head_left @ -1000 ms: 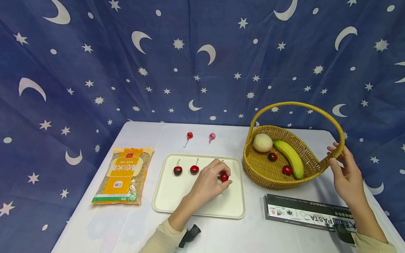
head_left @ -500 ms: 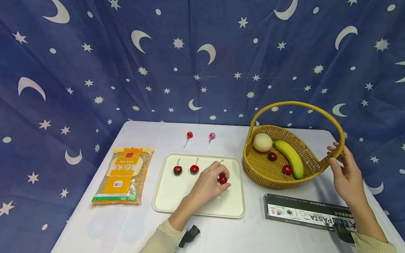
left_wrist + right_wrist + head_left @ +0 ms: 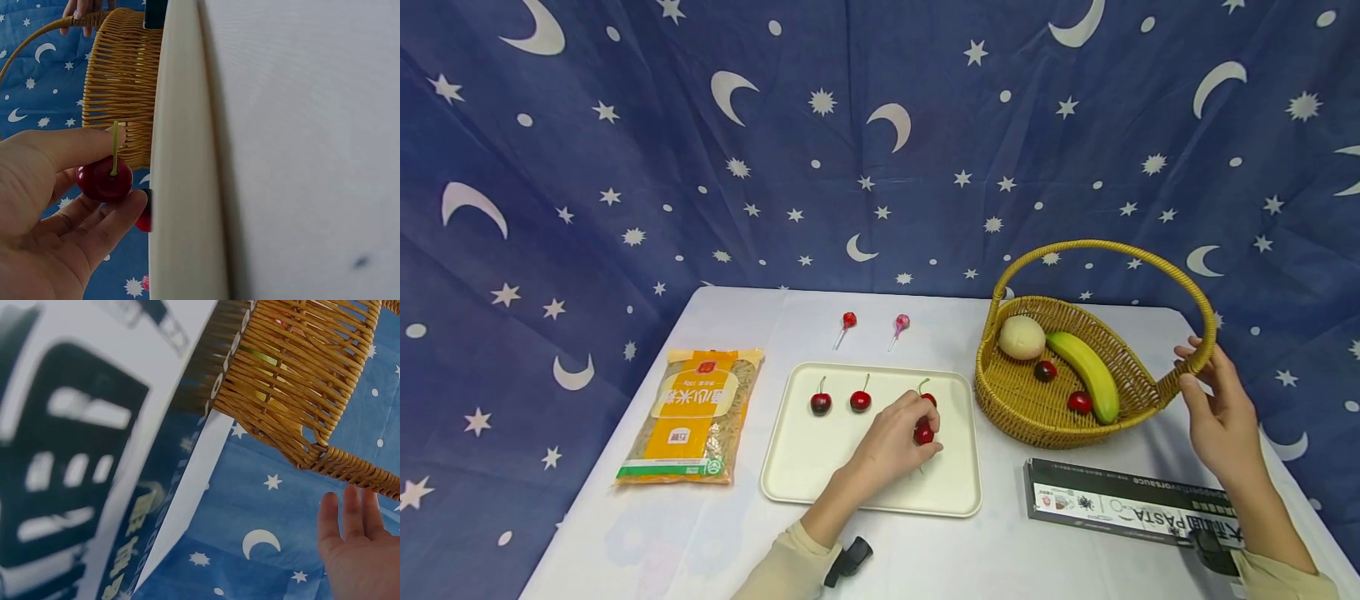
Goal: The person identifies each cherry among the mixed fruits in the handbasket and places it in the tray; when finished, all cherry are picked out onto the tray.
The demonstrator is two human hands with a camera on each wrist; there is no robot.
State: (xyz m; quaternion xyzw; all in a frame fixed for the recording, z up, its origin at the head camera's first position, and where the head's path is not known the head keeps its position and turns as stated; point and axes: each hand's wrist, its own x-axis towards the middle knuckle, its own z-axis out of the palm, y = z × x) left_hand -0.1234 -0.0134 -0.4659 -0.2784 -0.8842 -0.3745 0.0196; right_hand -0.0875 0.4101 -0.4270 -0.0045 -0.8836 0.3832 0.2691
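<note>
The left hand (image 3: 891,437) holds a cherry (image 3: 923,434) in a narrow grip, thumb below and forefinger above, over the right part of the tray (image 3: 805,467). The cherry is small, round and deep glossy red, with a bright spot of reflected light on its skin; in the left wrist view (image 3: 104,179) a thin yellow-green stem stands straight up from its top, passing in front of the forefinger. A second cherry (image 3: 928,399) lies on the tray just behind the held one, its green stem curving up, and two more cherries (image 3: 821,403) (image 3: 861,401) lie side by side further left on the tray, each with a short stem. The right hand (image 3: 1221,417) is at the right end of the basket (image 3: 1022,417), fingers loosely curled round the base of its handle (image 3: 1202,350); in the right wrist view (image 3: 359,550) the fingers look straight and just under the woven handle, so how firm that grip is I cannot tell. The basket holds a banana (image 3: 1086,371), a pale round fruit (image 3: 1022,337) and two dark red fruits. A black pasta box (image 3: 1120,504) lies in front of the basket, a yellow bag (image 3: 696,417) lies left of the tray, and two lollipops (image 3: 847,327) (image 3: 900,329) lie behind it on the white counter (image 3: 737,317).
</note>
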